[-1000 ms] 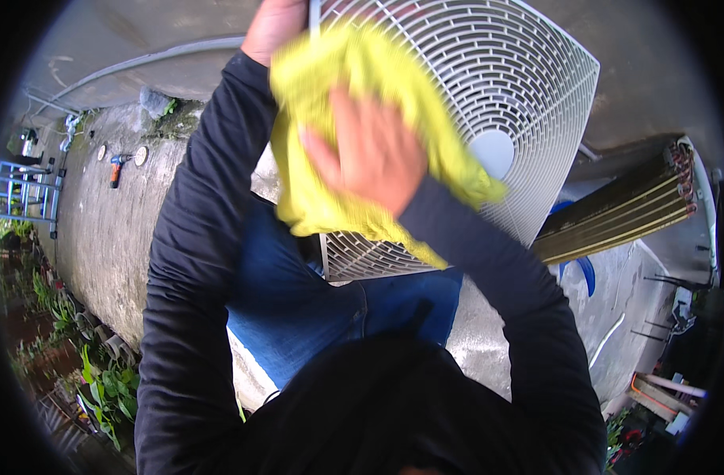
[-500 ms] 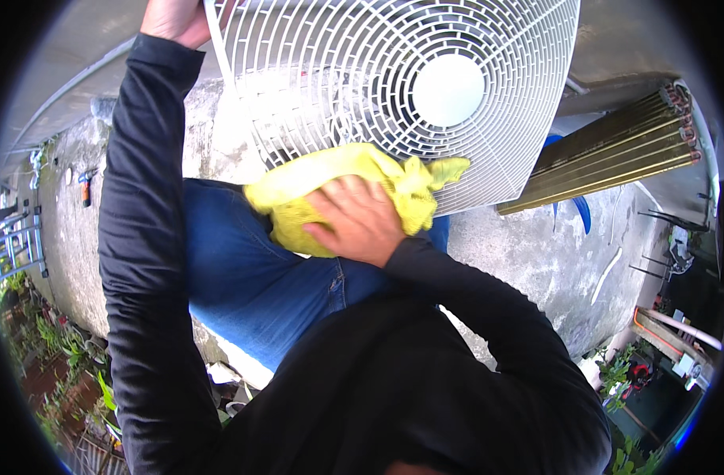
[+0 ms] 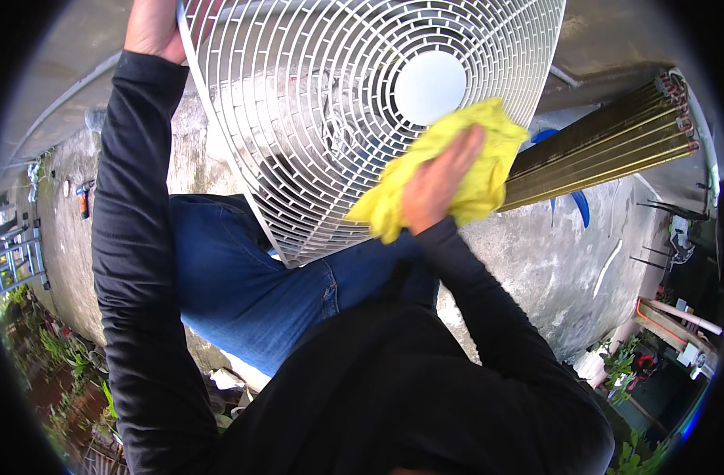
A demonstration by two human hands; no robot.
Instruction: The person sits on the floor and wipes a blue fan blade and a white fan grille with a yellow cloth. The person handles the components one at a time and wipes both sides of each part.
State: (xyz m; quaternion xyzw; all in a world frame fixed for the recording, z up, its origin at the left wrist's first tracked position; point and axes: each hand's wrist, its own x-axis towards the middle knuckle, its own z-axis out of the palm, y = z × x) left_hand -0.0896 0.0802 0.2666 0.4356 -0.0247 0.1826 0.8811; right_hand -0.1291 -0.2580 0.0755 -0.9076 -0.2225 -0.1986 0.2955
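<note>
A white fan grille (image 3: pixel 429 87) with a round solid centre stands tilted over my lap, its lower corner resting at my jeans. At its upper left edge my left hand (image 3: pixel 158 32) grips the rim; the fingers pass behind the grille and are partly cut off by the top of the picture. My right hand (image 3: pixel 441 178) presses a bunched yellow cloth (image 3: pixel 485 158) against the lower right part of the grille, just below the centre disc. The fingers lie over the cloth.
To the right, a finned metal coil (image 3: pixel 607 146) with copper pipe bends leans near a blue object (image 3: pixel 581 210). An orange-and-black tool (image 3: pixel 83 199) lies on the concrete at left, near a blue metal ladder (image 3: pixel 15 257). Plants (image 3: pixel 69 352) grow at lower left.
My right hand has moved right and up with the cloth, from the grille's lower edge to beside its centre. The grille has shifted slightly left, with its lower left corner now uncovered.
</note>
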